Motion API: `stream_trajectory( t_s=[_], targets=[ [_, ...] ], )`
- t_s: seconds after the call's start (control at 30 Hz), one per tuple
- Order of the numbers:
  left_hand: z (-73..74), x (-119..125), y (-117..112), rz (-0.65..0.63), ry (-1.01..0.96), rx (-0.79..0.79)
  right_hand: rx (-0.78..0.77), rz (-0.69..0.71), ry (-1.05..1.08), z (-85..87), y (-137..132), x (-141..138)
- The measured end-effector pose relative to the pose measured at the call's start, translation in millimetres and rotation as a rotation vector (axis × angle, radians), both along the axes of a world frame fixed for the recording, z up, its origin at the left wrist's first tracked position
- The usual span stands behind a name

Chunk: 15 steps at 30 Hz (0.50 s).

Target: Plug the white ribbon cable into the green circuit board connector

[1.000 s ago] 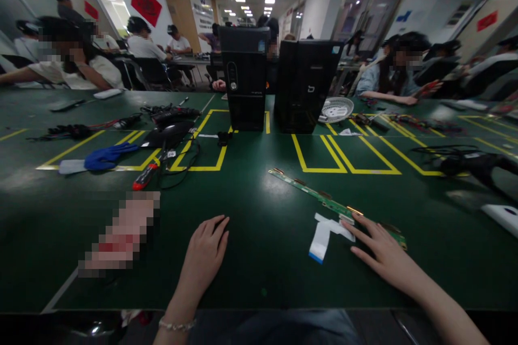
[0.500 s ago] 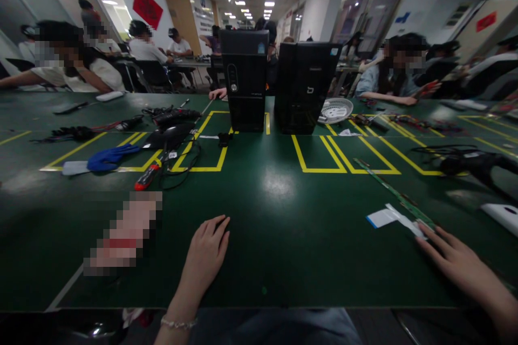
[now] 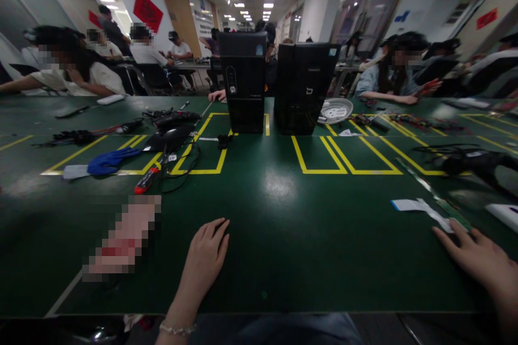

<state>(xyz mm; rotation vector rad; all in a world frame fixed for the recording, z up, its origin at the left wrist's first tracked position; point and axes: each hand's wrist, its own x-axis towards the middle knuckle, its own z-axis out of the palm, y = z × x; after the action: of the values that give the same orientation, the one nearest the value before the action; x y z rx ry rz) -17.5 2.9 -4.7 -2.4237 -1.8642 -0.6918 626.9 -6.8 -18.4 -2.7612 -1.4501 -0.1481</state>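
Currently, right hand [image 3: 481,256], loosely spread, not closed: you are touching the near part of a green circuit board [image 3: 450,210], seemingly positioning it, white ribbon [image 3: 410,205] lying left of your fingertips. Left hand [image 3: 207,250], relaxed: you are visibly holding nothing. Further positioning is likely calling for an unsnagged ribbon.

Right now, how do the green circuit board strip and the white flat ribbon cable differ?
The circuit board strip is mainly green; the ribbon cable is white with a blue end. The strip runs long and fairly straight; the cable is shorter and bends partway. Both lie on the table, near ends at the right hand.
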Motion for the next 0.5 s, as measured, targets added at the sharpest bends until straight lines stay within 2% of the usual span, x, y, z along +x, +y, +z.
stream_trajectory(
  t_s=[0.07, 0.2, 0.5],
  targets=[
    [0.0, 0.0, -0.2, 0.001, -0.007, 0.001, 0.000, -0.081, 0.089, 6.1, 2.3, -10.4],
    [0.8, 0.2, -0.1, -0.004, -0.016, 0.008, 0.048, -0.105, 0.145, 15.0, 4.6, -21.5],
    [0.7, -0.5, 0.2, -0.003, -0.006, -0.001, 0.104, -0.107, 0.135, 10.3, 5.6, -18.0]
  ],
)
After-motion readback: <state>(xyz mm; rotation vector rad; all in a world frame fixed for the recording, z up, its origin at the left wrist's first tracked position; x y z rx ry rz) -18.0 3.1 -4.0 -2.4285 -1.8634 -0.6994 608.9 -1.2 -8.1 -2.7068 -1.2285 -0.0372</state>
